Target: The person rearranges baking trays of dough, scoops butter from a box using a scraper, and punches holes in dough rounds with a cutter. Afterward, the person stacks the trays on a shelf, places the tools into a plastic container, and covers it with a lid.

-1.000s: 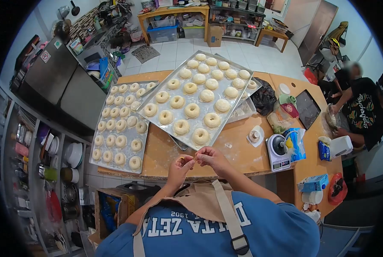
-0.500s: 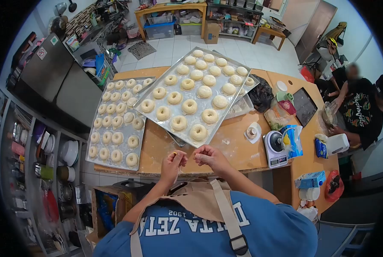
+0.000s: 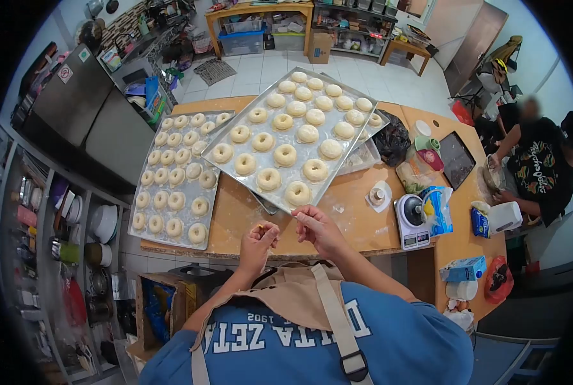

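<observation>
My left hand [image 3: 258,243] is over the table's front edge with its fingers curled together; whatever they may hold is too small to make out. Just right of it, my right hand [image 3: 318,229] pinches its fingers at the near corner of the upper metal tray [image 3: 338,178], and any small thing in them is hidden. Rows of ring-shaped and round dough pieces lie on this tray, with a dough ring [image 3: 297,193] nearest my right hand. A second tray [image 3: 149,236] of dough rings lies flat at the left. The upper tray rests tilted across other trays.
On the wooden table [image 3: 363,237] stand a kitchen scale [image 3: 415,221], a black plastic bag [image 3: 392,140], a dark tray [image 3: 458,160] and a blue carton [image 3: 463,269]. A person [image 3: 543,160] works at the right with a bowl. A fridge [image 3: 84,122] is at the left.
My hands, close together at first, have moved apart. My right hand has moved up to the upper tray's near corner, while my left hand has shifted slightly left.
</observation>
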The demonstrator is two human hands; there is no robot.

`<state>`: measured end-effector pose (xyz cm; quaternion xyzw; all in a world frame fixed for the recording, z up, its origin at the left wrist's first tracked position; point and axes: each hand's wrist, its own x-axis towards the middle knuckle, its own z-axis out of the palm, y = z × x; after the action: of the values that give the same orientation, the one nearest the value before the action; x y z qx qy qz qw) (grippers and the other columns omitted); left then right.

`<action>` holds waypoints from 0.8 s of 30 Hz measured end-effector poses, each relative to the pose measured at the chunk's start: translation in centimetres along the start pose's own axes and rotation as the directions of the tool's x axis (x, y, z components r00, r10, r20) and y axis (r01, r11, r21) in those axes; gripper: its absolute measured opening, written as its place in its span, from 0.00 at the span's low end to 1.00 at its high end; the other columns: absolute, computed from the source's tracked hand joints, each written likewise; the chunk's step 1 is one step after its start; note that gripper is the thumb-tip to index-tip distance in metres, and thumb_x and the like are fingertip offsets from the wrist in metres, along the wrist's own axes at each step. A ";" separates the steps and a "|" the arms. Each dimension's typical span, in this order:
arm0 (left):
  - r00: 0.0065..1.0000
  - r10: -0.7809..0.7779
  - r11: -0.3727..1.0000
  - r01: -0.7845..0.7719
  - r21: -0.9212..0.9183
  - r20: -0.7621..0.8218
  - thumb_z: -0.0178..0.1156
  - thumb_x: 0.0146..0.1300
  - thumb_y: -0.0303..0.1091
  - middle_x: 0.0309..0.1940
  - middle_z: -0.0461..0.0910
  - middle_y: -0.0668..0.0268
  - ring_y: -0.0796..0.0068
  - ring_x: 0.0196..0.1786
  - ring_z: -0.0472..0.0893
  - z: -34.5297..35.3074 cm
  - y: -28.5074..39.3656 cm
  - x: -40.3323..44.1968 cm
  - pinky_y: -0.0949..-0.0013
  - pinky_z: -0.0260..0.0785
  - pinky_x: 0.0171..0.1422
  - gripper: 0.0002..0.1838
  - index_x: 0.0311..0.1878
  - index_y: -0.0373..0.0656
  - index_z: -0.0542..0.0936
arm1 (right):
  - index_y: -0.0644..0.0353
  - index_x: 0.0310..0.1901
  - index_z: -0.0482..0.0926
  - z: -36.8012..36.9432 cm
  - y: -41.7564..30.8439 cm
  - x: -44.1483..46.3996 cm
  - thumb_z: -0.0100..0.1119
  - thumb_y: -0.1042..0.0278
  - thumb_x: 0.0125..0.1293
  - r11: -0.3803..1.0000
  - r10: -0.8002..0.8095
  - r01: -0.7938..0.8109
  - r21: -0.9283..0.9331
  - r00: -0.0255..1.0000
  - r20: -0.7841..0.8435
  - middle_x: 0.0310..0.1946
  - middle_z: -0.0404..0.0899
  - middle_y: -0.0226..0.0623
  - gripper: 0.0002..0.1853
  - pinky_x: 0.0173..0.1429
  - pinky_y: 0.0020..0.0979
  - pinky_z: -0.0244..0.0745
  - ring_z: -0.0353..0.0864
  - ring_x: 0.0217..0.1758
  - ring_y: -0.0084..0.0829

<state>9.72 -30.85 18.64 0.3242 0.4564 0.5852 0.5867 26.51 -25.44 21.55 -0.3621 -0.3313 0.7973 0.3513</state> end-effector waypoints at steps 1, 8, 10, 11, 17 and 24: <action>1.000 -0.002 1.000 0.002 0.004 -0.004 0.58 0.61 0.33 0.24 0.74 0.70 0.85 0.26 0.71 0.0 0.1 -0.1 0.81 0.63 0.31 0.07 0.35 0.39 0.76 | 0.57 0.42 0.73 -0.1 0.2 0.1 0.52 0.64 0.65 1.000 -0.007 0.007 -0.008 1.000 0.010 0.22 0.71 0.26 0.08 0.29 0.20 0.68 0.70 0.23 0.17; 1.000 -0.012 1.000 0.012 0.016 -0.003 0.56 0.62 0.32 0.25 0.74 0.70 0.84 0.27 0.71 -0.1 0.0 -0.8 0.80 0.63 0.32 0.06 0.36 0.39 0.76 | 0.57 0.40 0.73 -0.4 0.3 -0.5 0.54 0.65 0.63 1.000 0.018 -0.018 -0.009 1.000 0.021 0.25 0.72 0.27 0.07 0.32 0.20 0.68 0.71 0.26 0.19; 1.000 0.007 1.000 -0.007 0.019 0.003 0.56 0.62 0.31 0.26 0.74 0.70 0.84 0.28 0.71 -0.3 0.2 -0.7 0.80 0.63 0.32 0.06 0.36 0.39 0.76 | 0.57 0.39 0.73 -1.0 0.1 -0.2 0.55 0.65 0.62 0.999 0.033 -0.032 -0.026 0.999 0.033 0.25 0.71 0.27 0.07 0.32 0.20 0.69 0.70 0.27 0.18; 1.000 0.007 1.000 -0.006 0.019 -0.029 0.56 0.62 0.31 0.26 0.74 0.70 0.84 0.28 0.71 -0.3 0.3 -0.7 0.80 0.63 0.33 0.06 0.37 0.39 0.76 | 0.57 0.39 0.73 -1.3 0.1 0.1 0.56 0.65 0.62 0.999 0.038 -0.037 -0.031 0.998 0.042 0.26 0.71 0.26 0.07 0.33 0.20 0.69 0.70 0.27 0.17; 0.985 0.118 0.974 -0.090 0.206 -0.128 0.56 0.62 0.31 0.28 0.75 0.69 0.84 0.29 0.73 -0.3 -0.8 -2.2 0.81 0.64 0.32 0.07 0.40 0.38 0.75 | 0.57 0.42 0.71 -2.1 1.0 0.6 0.56 0.68 0.60 0.985 -0.068 0.085 -0.151 0.991 0.118 0.23 0.70 0.27 0.09 0.32 0.20 0.69 0.70 0.25 0.18; 0.971 -0.017 0.997 -0.002 -0.077 -0.238 0.57 0.61 0.30 0.26 0.75 0.69 0.84 0.29 0.74 -0.3 -1.0 -4.5 0.81 0.65 0.30 0.08 0.42 0.39 0.74 | 0.56 0.42 0.71 -1.5 0.6 2.3 0.55 0.62 0.63 0.975 0.220 -0.221 -0.015 0.958 0.186 0.22 0.72 0.28 0.10 0.27 0.20 0.68 0.70 0.21 0.19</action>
<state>10.29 -35.43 18.32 0.2270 0.5020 0.6348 0.5417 26.40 -23.50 19.55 -0.3197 -0.3178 0.8628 0.2287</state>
